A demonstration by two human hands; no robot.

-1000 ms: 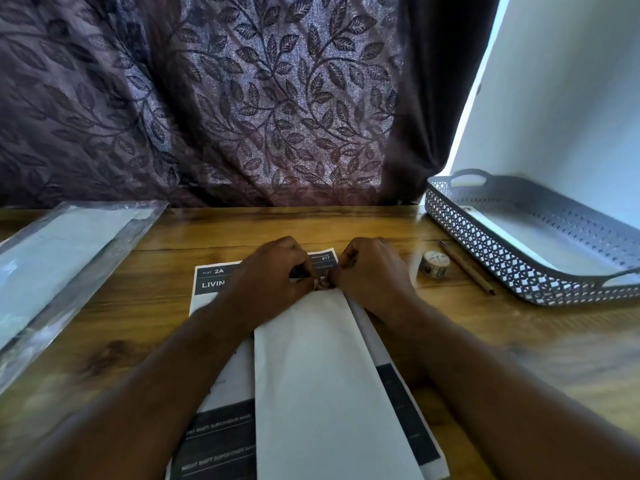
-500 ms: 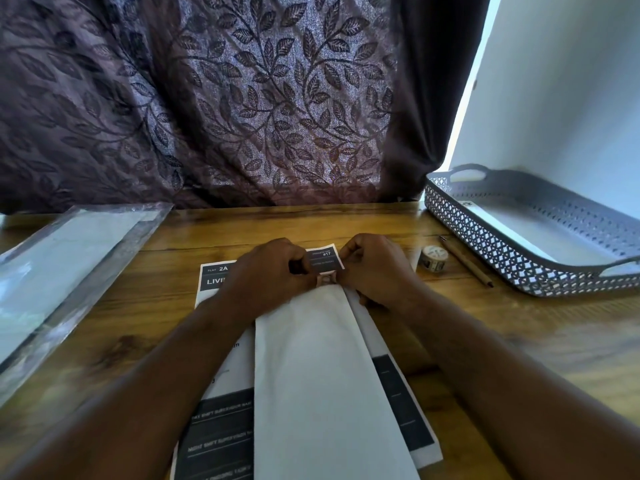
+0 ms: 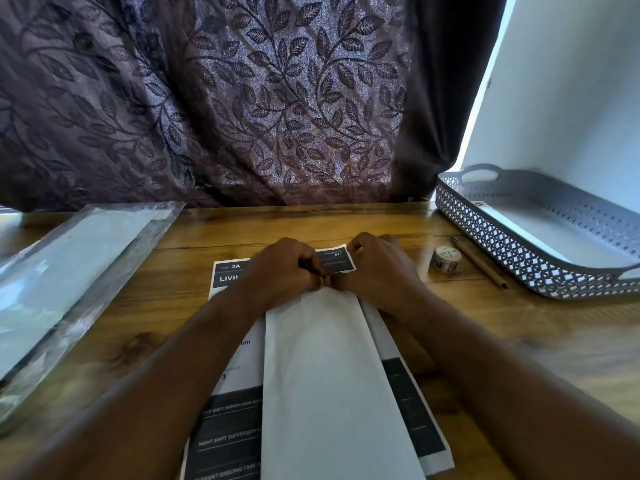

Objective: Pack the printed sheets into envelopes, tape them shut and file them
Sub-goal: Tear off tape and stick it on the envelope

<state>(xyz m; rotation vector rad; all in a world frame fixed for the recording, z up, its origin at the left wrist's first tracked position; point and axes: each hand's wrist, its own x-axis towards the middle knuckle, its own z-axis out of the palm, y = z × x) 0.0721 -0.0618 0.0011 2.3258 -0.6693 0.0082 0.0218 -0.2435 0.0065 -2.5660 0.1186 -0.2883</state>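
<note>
Two bare forearms are brought in from the near edge of the wooden table (image 3: pixel 346 226) and converge at mid-surface. L hand (image 3: pixel 280 268) and R hand (image 3: pixel 377 268) are held knuckles-up w/ fingers curled under and thumbs met tip to tip. Both are clamped on the far end of the white envelope (image 3: pixel 329 375), tho what sits under the fingertips is hidden. The envelope is laid lengthwise toward the far edge, atop the printed sheet (image 3: pixel 232 427), which is seen on both sides of it and, beyond the hands, at its far corners. A strip of bare wood is seen between the knuckles and the far edge, where a leaf-patterned curtain (image 3: pixel 277 98) is hung. Toward the left edge a clear plastic packet (image 3: pixel 69 271) is laid at an angle, w/ bare wood between it and the sheet. Toward the right edge a tape roll (image 3: pixel 446 259) is stood near the R hand, a pencil (image 3: pixel 481 263) just beside it, and a grey perforated tray (image 3: pixel 519 258) is set at the far right corner, approx. against the white wall.
</note>
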